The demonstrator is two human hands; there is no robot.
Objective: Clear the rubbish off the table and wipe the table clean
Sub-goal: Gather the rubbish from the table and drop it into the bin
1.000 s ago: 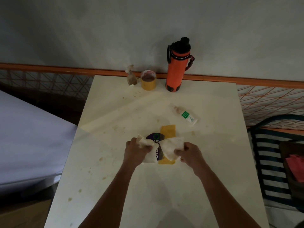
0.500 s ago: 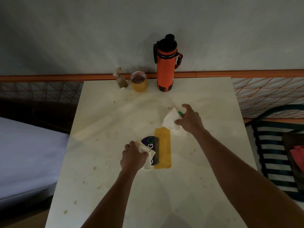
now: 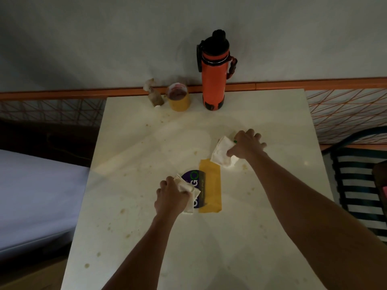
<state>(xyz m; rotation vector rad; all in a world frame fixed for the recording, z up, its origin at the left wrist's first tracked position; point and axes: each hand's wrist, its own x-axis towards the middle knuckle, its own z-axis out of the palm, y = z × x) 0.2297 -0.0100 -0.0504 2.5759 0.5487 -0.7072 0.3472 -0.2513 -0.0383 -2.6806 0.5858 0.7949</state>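
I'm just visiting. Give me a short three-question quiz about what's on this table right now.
1. True or false: the orange bottle stands upright at the table's far edge.
2. What does the left hand grip?
3. The yellow packet lies: A) flat between the hands, B) inside the yellow cup, C) under the bottle.

Key: 1 true. 2 a crumpled white tissue. 3 A; the right hand holds another white tissue.

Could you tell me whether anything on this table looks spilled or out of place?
Yes: brownish spots speckle the table all over. A crumpled wrapper sits at the back beside the yellow cup, and a yellow-and-purple packet lies flat mid-table.
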